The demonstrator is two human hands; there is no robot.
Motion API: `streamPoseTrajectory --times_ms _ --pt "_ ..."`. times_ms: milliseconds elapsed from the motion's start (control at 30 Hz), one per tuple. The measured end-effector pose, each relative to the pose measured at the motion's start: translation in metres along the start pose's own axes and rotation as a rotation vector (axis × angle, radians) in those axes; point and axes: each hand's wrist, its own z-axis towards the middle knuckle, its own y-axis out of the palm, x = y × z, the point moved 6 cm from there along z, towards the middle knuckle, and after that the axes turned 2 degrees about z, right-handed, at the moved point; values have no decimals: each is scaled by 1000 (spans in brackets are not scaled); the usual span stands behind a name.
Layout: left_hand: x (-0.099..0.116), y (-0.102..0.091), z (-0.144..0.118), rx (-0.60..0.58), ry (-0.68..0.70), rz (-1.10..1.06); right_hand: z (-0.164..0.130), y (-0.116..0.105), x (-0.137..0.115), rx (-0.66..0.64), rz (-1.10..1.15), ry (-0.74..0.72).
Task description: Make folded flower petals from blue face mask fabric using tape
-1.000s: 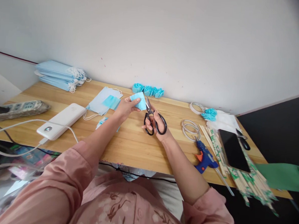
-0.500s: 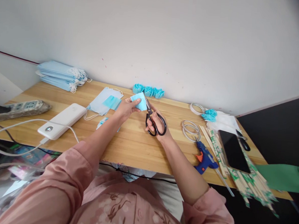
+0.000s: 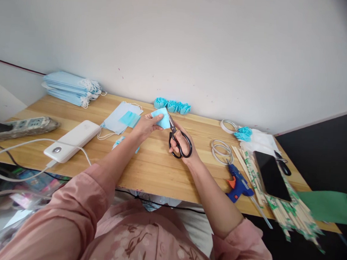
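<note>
Blue folded mask fabric (image 3: 161, 118) sits pinched in the grip of the left hand (image 3: 146, 125), held just above the pale wooden counter (image 3: 148, 163), its right edge meeting the blades of the black-handled steel scissors (image 3: 177, 140). Fingers of the right hand (image 3: 184, 146) are threaded through the scissor loops, that grip closed around the handles, blades nearly together. Left of the hands lie flat light-blue face masks (image 3: 120, 117) and a white power bank (image 3: 73, 140); a blue glue gun (image 3: 238, 183) lies to the right.
</note>
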Motion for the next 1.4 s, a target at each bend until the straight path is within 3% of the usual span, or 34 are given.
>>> streamPoseTrajectory --times_ms 367,733,1400 --pt "3 -2 1 -16 50 15 -3 8 5 -216 23 86" --pt "7 -5 1 32 71 28 -3 7 6 -228 28 81" --pt "-6 8 -6 -70 -44 71 0 -1 2 -93 49 23"
